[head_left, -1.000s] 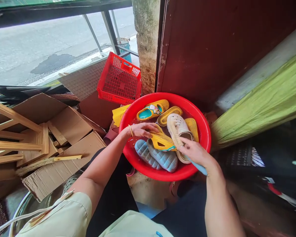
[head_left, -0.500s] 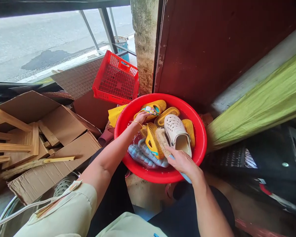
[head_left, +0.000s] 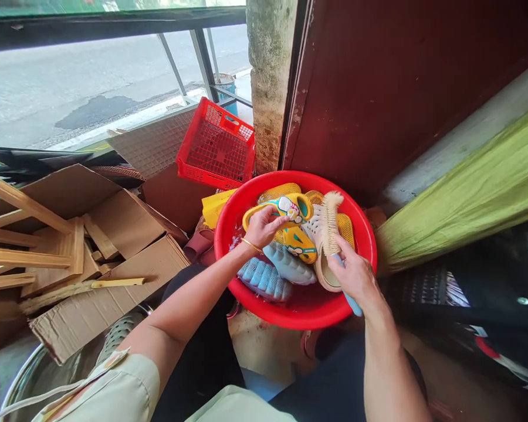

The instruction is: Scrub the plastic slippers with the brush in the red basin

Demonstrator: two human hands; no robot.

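Note:
A round red basin (head_left: 295,319) holds water and several shoes. My left hand (head_left: 266,227) grips a yellow slipper (head_left: 290,206) with a cartoon figure on its strap, lifted over the others. My right hand (head_left: 354,272) is closed round the blue handle of a scrub brush (head_left: 331,220), whose pale bristles point up and to the left. Under the brush lies a white clog (head_left: 328,272), partly hidden. Another yellow slipper (head_left: 301,245) lies below the held one, and blue-grey slippers (head_left: 264,278) rest at the basin's near left.
Behind the basin stands a red plastic crate (head_left: 220,149). Cardboard (head_left: 127,293) and a wooden stool (head_left: 77,246) are at the left. A green cloth (head_left: 466,193) hangs at the right, beside a dark red door (head_left: 391,76).
My left hand has taken hold of the yellow slipper and raised it towards me. The brush in my right hand has moved up and right, over the white clog. The view has shifted slightly.

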